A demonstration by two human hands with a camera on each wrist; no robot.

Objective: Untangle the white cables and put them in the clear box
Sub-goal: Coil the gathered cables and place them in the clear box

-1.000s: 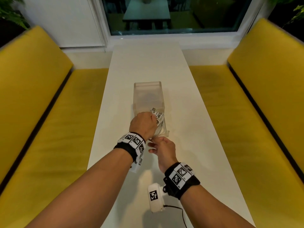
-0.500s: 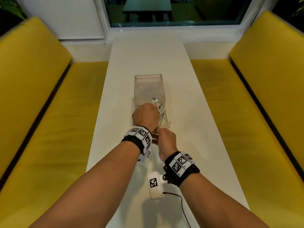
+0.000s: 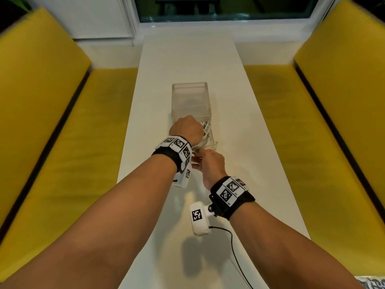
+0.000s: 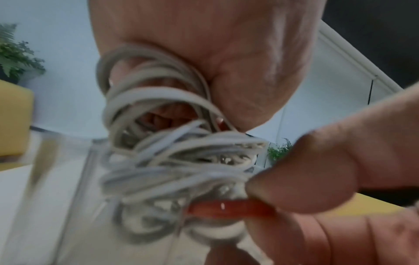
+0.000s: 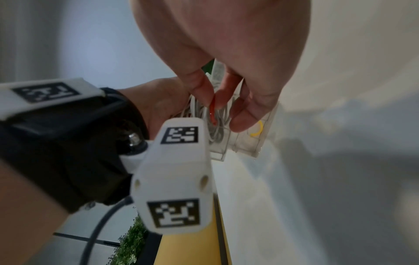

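A clear box (image 3: 189, 97) lies on the white table (image 3: 187, 59). At the box's near end my left hand (image 3: 186, 130) grips a tangled bundle of white cables (image 3: 206, 130). In the left wrist view the cables (image 4: 172, 161) loop round my curled fingers, over the clear box wall. My right hand (image 3: 208, 163) is just behind the bundle, under my left wrist. It pinches a red band (image 4: 226, 209) between thumb and finger at the bundle's lower side. The right wrist view shows the same red band (image 5: 212, 113) against the cables.
Yellow benches (image 3: 52, 142) run along both sides of the narrow table. A small yellow band (image 5: 258, 130) shows at the clear box's near end (image 5: 244, 145). The black lead of the wrist camera (image 3: 235, 247) trails over the near table.
The head view has shifted a little. Both hands stay at the box's near end with the cable bundle, the right hand still close under the left wrist.
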